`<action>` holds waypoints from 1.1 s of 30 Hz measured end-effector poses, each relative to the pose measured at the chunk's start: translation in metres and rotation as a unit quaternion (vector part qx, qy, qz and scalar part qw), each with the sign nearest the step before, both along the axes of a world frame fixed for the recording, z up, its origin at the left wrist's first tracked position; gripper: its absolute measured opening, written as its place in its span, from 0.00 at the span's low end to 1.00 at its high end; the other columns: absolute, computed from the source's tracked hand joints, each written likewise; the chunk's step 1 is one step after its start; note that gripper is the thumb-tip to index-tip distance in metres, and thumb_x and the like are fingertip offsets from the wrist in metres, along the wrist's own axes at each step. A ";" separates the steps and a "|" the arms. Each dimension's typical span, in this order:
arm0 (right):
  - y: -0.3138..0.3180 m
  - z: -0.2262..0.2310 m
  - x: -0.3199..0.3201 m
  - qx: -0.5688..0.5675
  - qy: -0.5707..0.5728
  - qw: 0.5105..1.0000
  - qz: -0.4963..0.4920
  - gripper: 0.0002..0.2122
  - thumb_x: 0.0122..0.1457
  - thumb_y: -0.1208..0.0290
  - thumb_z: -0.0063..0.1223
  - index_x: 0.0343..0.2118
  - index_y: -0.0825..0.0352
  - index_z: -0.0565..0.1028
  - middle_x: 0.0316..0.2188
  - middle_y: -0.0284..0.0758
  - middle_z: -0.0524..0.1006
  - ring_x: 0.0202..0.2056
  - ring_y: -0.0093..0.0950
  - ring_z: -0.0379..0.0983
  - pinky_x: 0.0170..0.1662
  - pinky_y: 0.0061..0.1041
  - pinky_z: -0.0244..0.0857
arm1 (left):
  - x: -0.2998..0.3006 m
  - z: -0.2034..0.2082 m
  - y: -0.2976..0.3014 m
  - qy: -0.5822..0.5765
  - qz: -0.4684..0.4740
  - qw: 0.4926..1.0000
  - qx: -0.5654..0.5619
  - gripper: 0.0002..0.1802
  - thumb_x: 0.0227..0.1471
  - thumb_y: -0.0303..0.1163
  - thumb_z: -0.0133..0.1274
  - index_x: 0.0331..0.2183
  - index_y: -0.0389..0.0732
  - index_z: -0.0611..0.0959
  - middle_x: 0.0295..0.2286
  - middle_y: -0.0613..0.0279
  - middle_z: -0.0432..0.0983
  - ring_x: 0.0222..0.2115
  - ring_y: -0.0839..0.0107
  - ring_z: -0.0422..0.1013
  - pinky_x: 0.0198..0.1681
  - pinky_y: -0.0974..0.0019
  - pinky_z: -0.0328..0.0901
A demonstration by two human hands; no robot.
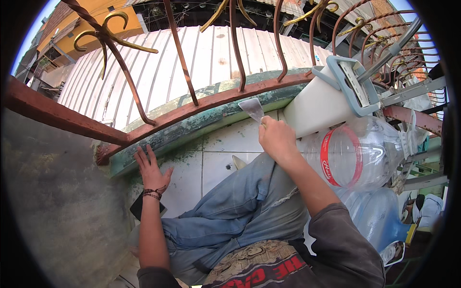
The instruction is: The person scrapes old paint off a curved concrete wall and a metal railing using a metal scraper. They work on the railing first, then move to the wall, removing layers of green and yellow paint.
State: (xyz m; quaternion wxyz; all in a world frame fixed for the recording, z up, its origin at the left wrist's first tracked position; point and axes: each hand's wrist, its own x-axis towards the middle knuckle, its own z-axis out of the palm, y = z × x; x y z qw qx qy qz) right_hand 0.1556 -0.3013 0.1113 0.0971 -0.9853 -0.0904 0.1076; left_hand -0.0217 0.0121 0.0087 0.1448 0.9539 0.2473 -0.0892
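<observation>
My right hand (277,139) is closed around the handle of a putty knife (251,109). Its flat grey blade points up and to the left, close to the low green ledge (211,118) under the railing. Patches of the ledge's paint look worn, and green flecks lie on the white floor tiles (224,139) beside it. On the left, my left hand (152,169) is spread with its fingers apart, the fingertips at the ledge's lower left part. A dark flat object (139,206) lies partly hidden behind my left wrist.
A red-brown metal railing (206,102) with twisted bars runs along the ledge, a corrugated roof (158,62) beyond. To the right stand a white bucket with a grey-blue rim (317,103), a clear bottle with a red band (374,153) and a blue water jug (372,211). A grey wall (57,192) rises at left.
</observation>
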 end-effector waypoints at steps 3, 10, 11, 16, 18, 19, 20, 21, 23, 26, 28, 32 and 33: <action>0.010 -0.004 0.030 0.046 -0.014 0.999 -0.009 0.12 0.58 0.66 0.49 0.41 0.65 0.78 0.34 0.47 0.80 0.39 0.44 0.78 0.44 0.42 0.70 | -0.003 -0.040 0.011 -0.102 -0.004 0.994 0.045 0.64 0.42 0.43 0.65 0.66 0.44 0.38 0.65 0.43 0.23 0.65 0.39 0.26 0.66 0.47 0.40; 0.006 -0.004 0.015 0.044 0.011 0.999 -0.020 0.09 0.55 0.73 0.44 0.34 0.67 0.77 0.33 0.48 0.80 0.39 0.43 0.78 0.43 0.42 0.72 | 0.000 -0.036 0.024 -0.098 -0.020 0.995 0.032 0.62 0.43 0.40 0.65 0.66 0.47 0.40 0.66 0.47 0.26 0.65 0.41 0.28 0.66 0.47 0.41; 0.013 -0.005 0.031 0.047 0.018 0.998 -0.021 0.09 0.55 0.73 0.45 0.35 0.68 0.77 0.33 0.48 0.80 0.39 0.43 0.78 0.43 0.42 0.72 | -0.003 -0.041 0.019 -0.105 -0.007 0.994 0.039 0.61 0.43 0.40 0.65 0.66 0.48 0.40 0.66 0.47 0.27 0.66 0.41 0.29 0.66 0.47 0.41; -0.014 0.011 0.003 0.026 0.021 0.999 -0.001 0.10 0.55 0.73 0.45 0.35 0.68 0.77 0.34 0.50 0.80 0.40 0.45 0.78 0.44 0.42 0.71 | -0.005 -0.010 0.007 -0.019 0.002 0.999 0.035 0.61 0.43 0.41 0.64 0.67 0.50 0.41 0.67 0.52 0.28 0.66 0.46 0.30 0.66 0.47 0.44; -0.018 0.004 0.011 0.040 0.005 0.999 -0.024 0.11 0.55 0.72 0.45 0.37 0.68 0.77 0.35 0.50 0.80 0.40 0.45 0.78 0.45 0.42 0.70 | -0.002 -0.009 0.009 -0.043 0.000 0.998 0.047 0.60 0.44 0.42 0.64 0.67 0.52 0.41 0.67 0.54 0.28 0.67 0.48 0.30 0.64 0.45 0.47; -0.015 0.006 0.020 0.053 0.013 0.998 -0.031 0.11 0.56 0.72 0.45 0.38 0.68 0.77 0.35 0.49 0.80 0.40 0.45 0.78 0.45 0.43 0.70 | -0.008 -0.028 0.012 -0.085 -0.012 0.994 0.063 0.60 0.44 0.42 0.64 0.67 0.53 0.41 0.67 0.56 0.29 0.67 0.49 0.30 0.64 0.43 0.49; -0.014 0.010 0.020 0.036 0.008 0.999 -0.028 0.10 0.55 0.72 0.47 0.36 0.68 0.78 0.34 0.48 0.80 0.40 0.44 0.78 0.44 0.41 0.71 | -0.008 -0.030 0.012 -0.132 -0.027 0.988 0.078 0.59 0.45 0.42 0.63 0.67 0.54 0.41 0.67 0.57 0.29 0.67 0.50 0.31 0.63 0.42 0.50; -0.013 0.013 0.020 0.020 0.003 0.999 -0.025 0.10 0.54 0.73 0.48 0.35 0.69 0.79 0.33 0.47 0.81 0.39 0.43 0.79 0.42 0.39 0.72 | -0.015 -0.030 0.013 -0.090 -0.015 0.993 0.068 0.59 0.45 0.41 0.63 0.67 0.54 0.41 0.67 0.58 0.29 0.67 0.51 0.31 0.62 0.40 0.51; -0.016 0.008 0.016 0.005 -0.024 0.999 -0.025 0.09 0.53 0.74 0.50 0.34 0.69 0.79 0.33 0.46 0.81 0.39 0.42 0.79 0.41 0.38 0.74 | -0.014 -0.010 0.003 -0.015 0.003 0.999 0.051 0.58 0.45 0.41 0.63 0.67 0.55 0.42 0.67 0.60 0.29 0.67 0.53 0.31 0.60 0.37 0.52; -0.028 -0.002 0.017 0.004 -0.041 0.998 -0.038 0.09 0.53 0.74 0.50 0.34 0.69 0.79 0.34 0.47 0.81 0.40 0.43 0.79 0.42 0.39 0.73 | -0.016 -0.010 0.003 -0.012 0.017 0.999 0.044 0.57 0.46 0.42 0.62 0.67 0.55 0.43 0.67 0.60 0.29 0.67 0.53 0.32 0.60 0.36 0.51; -0.030 0.014 0.048 0.012 0.010 0.998 -0.063 0.10 0.54 0.74 0.49 0.37 0.69 0.78 0.37 0.48 0.80 0.42 0.43 0.78 0.45 0.40 0.72 | -0.018 -0.019 0.006 -0.054 0.013 0.998 0.042 0.57 0.46 0.43 0.62 0.67 0.54 0.42 0.67 0.60 0.29 0.67 0.53 0.32 0.60 0.35 0.51; -0.040 0.010 0.008 -0.041 -0.017 0.999 -0.020 0.11 0.54 0.73 0.48 0.39 0.69 0.77 0.38 0.49 0.80 0.42 0.43 0.78 0.45 0.40 0.72 | -0.014 -0.005 0.001 0.018 0.018 0.998 0.049 0.58 0.46 0.44 0.62 0.67 0.53 0.41 0.67 0.58 0.28 0.67 0.52 0.32 0.60 0.36 0.51; -0.043 0.003 0.014 -0.029 -0.028 0.999 -0.027 0.11 0.55 0.73 0.48 0.38 0.69 0.78 0.37 0.48 0.80 0.42 0.43 0.78 0.45 0.40 0.72 | -0.011 -0.014 0.002 -0.022 0.019 0.998 0.055 0.58 0.46 0.44 0.62 0.67 0.52 0.41 0.67 0.58 0.27 0.67 0.52 0.31 0.60 0.36 0.51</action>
